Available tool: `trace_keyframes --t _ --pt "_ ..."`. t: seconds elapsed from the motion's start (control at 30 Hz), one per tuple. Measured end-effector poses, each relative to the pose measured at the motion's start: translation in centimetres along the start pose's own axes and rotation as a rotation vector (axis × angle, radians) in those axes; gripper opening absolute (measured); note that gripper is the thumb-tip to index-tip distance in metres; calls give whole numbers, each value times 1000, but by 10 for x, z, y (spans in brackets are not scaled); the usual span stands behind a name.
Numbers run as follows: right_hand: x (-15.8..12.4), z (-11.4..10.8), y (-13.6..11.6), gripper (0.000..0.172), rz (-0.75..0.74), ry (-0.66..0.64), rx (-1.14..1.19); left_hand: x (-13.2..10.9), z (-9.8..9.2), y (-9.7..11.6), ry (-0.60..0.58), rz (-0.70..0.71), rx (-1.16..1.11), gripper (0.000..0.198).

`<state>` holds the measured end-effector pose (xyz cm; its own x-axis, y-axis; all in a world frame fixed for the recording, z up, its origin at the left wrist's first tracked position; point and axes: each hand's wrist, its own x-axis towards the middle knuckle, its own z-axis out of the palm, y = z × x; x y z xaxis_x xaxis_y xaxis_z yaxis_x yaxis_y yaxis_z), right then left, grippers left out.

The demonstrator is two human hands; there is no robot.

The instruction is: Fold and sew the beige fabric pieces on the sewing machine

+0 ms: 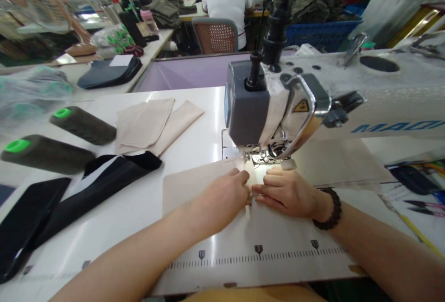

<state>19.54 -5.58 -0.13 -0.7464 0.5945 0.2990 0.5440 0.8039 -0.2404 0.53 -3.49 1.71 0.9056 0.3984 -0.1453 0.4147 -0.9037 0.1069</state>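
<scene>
White worktable [114,209], centre frame: we feed beige fabric [194,184] under the sewing machine [271,107].
Left hand [222,198] and right hand [290,193] flat, fingers loosely curled, pinching the cloth edge; next, we judge, a steady guided feed.

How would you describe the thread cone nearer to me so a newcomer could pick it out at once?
Start at the sewing machine and look far left along the white table. Two dark thread cones with green ends lie on their sides there. The nearer thread cone lies closest to the left edge of the view, just above the black fabric; the other cone lies farther back, beside the beige fabric pieces.
</scene>
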Motion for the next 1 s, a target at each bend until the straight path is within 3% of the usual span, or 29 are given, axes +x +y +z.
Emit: trace_keyframes --t 0.3,0.67,1.0 --pt "-1 3 -5 36 -34 -3 -62 -4 -9 5 -44 -66 -69 16" --pt "3 7 -3 30 141 -22 -109 2 -2 -7 -92 -173 -69 19" --pt "8 16 2 27 360 -6 -149 9 6 -23 170 -205 -57 27"
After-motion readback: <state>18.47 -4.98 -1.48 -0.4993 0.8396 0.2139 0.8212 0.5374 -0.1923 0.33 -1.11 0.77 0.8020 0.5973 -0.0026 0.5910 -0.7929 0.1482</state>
